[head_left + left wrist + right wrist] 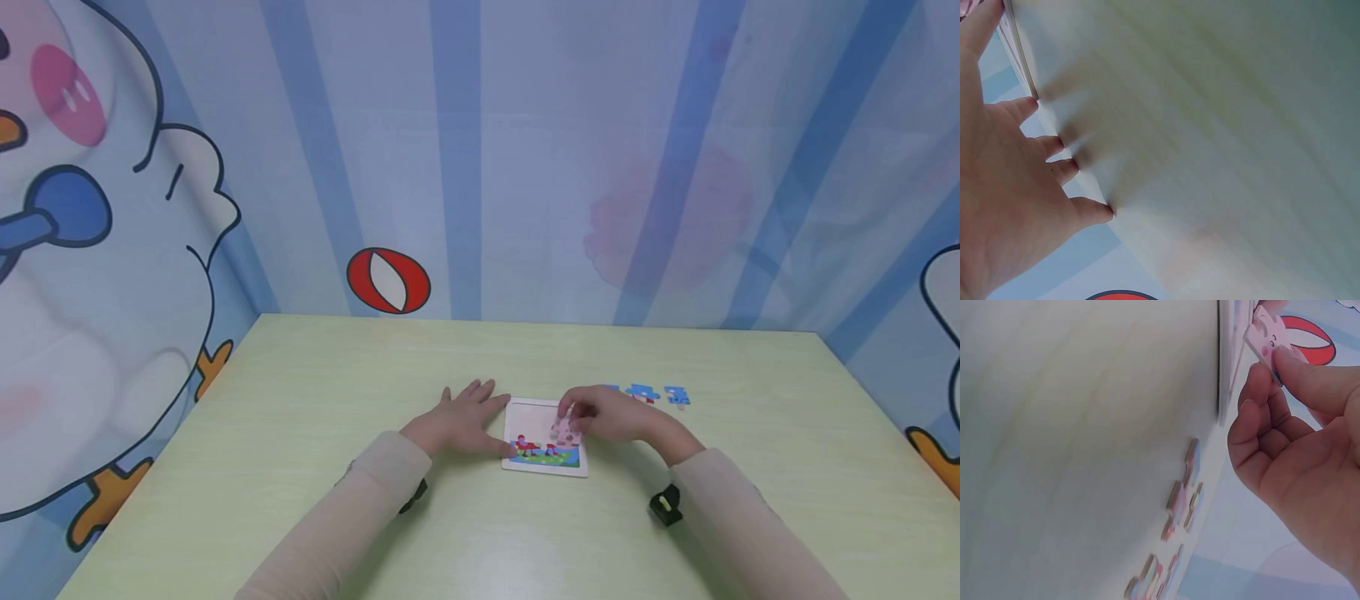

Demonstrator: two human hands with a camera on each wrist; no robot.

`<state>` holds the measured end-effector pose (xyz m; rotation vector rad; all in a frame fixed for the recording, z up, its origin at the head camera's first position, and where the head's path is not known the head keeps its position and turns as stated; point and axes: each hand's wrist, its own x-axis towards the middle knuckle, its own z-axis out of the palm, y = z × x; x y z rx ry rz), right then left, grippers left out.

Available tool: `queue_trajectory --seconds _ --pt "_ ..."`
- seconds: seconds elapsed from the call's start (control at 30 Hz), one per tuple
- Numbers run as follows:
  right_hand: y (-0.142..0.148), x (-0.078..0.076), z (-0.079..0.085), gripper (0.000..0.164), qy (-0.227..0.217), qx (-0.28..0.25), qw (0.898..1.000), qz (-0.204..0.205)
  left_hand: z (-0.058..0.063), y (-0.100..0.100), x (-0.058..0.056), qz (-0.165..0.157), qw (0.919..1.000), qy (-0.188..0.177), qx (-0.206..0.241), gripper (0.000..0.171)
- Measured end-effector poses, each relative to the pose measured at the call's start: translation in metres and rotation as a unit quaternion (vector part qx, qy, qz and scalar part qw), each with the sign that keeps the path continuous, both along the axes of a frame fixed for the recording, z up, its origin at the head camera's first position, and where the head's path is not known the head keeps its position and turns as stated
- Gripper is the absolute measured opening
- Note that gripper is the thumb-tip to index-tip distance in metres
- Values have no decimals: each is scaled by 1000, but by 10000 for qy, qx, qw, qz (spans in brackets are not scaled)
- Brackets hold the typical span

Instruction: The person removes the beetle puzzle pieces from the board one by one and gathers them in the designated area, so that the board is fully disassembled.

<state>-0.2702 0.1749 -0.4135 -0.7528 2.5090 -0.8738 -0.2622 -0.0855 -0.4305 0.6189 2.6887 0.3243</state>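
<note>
A square puzzle tray (542, 472) with a pale rim lies on the table, its lower part filled with joined pieces (534, 457) showing green grass, blue and red shapes. My left hand (465, 421) is spread flat at the tray's left side, thumb over the lower left corner and index fingertip by the upper left one. Over the right part of the tray, my right hand (611, 414) pinches a pink puzzle piece (1269, 340) between thumb and fingers. A printed eye and pink cheek show on that piece in the right wrist view.
Several loose blue puzzle pieces (677, 395) lie behind and right of my right hand, partly hidden by it; the right wrist view shows more loose pieces (1175, 503). The pale table (337, 358) ends at a printed blue backdrop (525, 167).
</note>
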Motion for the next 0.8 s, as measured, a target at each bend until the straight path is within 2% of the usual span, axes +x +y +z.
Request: queue_trajectory --seconds 0.33,0.8 --pt "32 2 8 15 -29 -369 9992 121 1 -1 1 -18 10000 -1 -8 88" --pt "90 11 18 14 142 -290 9984 -454 4 -1 3 -13 10000 -17 19 87"
